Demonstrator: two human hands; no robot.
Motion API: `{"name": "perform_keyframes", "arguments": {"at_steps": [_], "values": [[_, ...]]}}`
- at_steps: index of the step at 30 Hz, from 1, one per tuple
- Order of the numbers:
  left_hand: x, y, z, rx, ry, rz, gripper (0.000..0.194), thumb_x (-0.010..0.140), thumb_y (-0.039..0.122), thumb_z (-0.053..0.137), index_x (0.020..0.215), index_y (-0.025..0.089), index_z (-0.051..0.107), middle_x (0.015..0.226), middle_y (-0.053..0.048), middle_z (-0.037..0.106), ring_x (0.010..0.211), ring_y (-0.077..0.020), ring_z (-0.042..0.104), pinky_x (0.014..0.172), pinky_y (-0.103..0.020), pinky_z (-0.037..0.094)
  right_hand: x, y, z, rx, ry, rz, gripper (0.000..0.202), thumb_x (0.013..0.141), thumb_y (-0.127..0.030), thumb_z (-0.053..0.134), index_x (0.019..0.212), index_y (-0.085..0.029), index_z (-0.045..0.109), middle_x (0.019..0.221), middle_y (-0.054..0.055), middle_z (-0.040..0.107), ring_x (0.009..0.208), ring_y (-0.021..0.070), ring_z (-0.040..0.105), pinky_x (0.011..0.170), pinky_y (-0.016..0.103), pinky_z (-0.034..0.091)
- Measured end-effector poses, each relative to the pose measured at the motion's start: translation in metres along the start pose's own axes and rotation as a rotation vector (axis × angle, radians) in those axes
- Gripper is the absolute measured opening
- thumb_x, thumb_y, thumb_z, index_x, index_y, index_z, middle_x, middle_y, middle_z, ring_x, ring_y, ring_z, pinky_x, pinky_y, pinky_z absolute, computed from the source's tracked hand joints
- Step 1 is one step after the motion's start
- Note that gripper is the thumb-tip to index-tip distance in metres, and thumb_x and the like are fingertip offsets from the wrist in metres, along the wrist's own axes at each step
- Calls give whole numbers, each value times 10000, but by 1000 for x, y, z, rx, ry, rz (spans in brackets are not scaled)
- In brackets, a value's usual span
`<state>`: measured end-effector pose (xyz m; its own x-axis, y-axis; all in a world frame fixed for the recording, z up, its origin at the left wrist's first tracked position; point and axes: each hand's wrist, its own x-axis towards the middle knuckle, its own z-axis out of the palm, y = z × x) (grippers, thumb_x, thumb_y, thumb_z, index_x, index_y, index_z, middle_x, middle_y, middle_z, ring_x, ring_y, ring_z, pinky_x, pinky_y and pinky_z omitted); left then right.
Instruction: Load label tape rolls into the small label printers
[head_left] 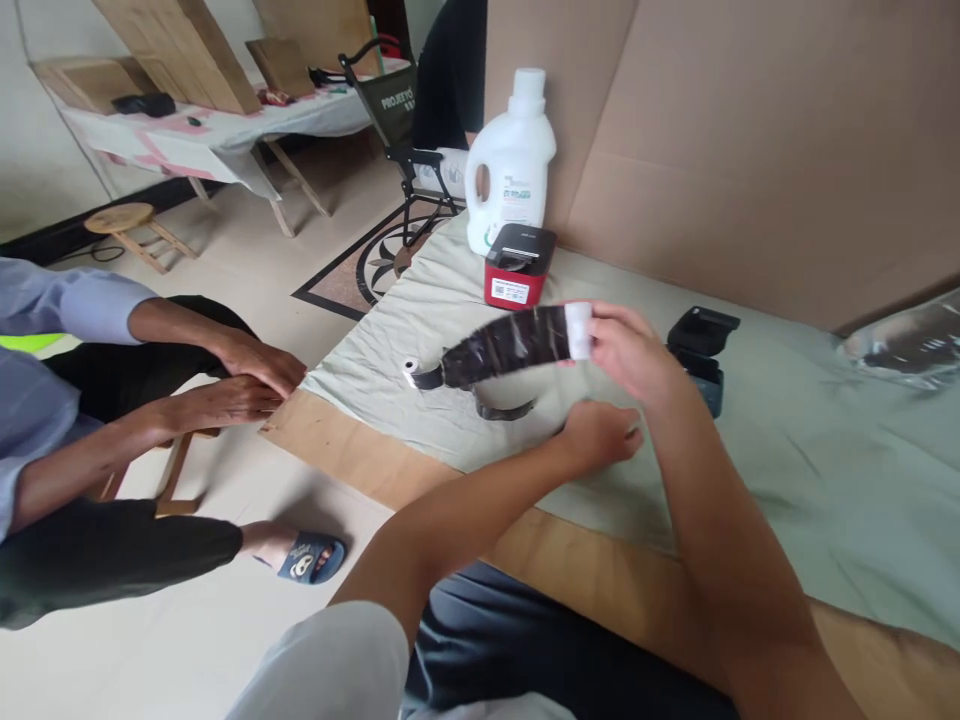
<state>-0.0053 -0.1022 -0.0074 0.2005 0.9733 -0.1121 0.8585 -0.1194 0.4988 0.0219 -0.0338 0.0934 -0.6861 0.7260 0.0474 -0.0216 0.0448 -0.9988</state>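
Observation:
My right hand (630,350) is closed on the white end of a long, dark banded strip (517,345), which it holds up over the cloth. The strip's lower left end meets a small white roll (411,370) with a dark tail. A curled dark piece (506,410) lies below it on the cloth. My left hand (600,435) is closed in a fist just below my right hand, and what is inside its fingers is hidden. Behind the strip stands a red box-shaped device (516,288) with a black lid.
A white jug (514,165) stands behind the device, against a cardboard panel (735,140). A dark open-lidded device (701,355) sits right of my hands, with a plastic-wrapped item (907,335) farther right. Another person's hands (240,385) rest at the table's left corner.

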Motion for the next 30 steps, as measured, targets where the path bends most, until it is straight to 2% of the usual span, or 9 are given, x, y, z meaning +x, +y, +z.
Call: {"name": "perform_keyframes", "arguments": {"at_steps": [3,6,9,11,15,17,19,24,30], "values": [[3,-2,4,-28,12,53,379,1038,437,458,1251,255,714,1072,-89,789,1007,-284,745,847,-387,549,-38,-12,-58,-285,96,148,247,768,-294,622,982,-232,729,952,59,723,907,241,673,743,334,543],[0,-3,8,-105,-51,73,392,1036,388,460,1339,248,666,1144,-84,777,1040,-277,735,847,-381,563,-59,-10,-111,-550,204,242,212,776,-241,546,923,-251,697,882,37,676,822,213,612,686,312,481],[-10,6,14,-46,-7,98,445,1061,390,418,1424,232,623,1295,-114,735,1177,-299,687,1003,-437,537,-73,1,-149,-612,271,298,145,808,-247,520,870,-254,651,810,37,629,756,203,568,637,305,463],[-20,15,19,15,16,203,525,1071,469,405,1509,228,569,1416,-143,673,1303,-323,619,1122,-478,468,-81,8,-165,-613,294,323,104,817,-256,535,867,-252,626,805,33,612,747,198,562,635,304,467],[-36,28,30,99,-135,769,661,1042,622,450,1621,304,443,1684,-82,443,1572,-318,365,1306,-532,229,-95,17,-187,-711,346,362,216,803,-285,630,1013,-239,611,840,19,628,747,196,567,674,321,468],[-39,30,35,150,-216,916,660,1046,635,439,1624,317,437,1754,-42,321,1645,-295,226,1340,-560,79,-99,22,-198,-768,339,339,280,809,-301,646,1075,-216,621,862,33,655,758,204,579,704,336,482],[-39,31,38,173,-260,929,671,1048,645,425,1628,308,433,1773,-38,269,1663,-289,178,1340,-574,24,-98,27,-206,-859,313,275,280,832,-304,634,1089,-195,661,926,65,687,819,224,609,763,358,503],[-39,32,37,180,-290,914,688,1042,655,425,1642,318,414,1779,-34,241,1665,-313,172,1336,-586,22,-81,40,-214,-1097,268,139,307,877,-249,594,1126,-176,757,1148,120,725,1028,270,657,937,376,503],[-39,32,36,165,-282,922,691,1038,657,428,1640,320,415,1772,-38,269,1664,-306,180,1335,-582,37,-56,47,-208,-1296,199,167,409,923,-201,521,1290,-165,700,1183,154,734,1096,307,650,995,421,480]]}}
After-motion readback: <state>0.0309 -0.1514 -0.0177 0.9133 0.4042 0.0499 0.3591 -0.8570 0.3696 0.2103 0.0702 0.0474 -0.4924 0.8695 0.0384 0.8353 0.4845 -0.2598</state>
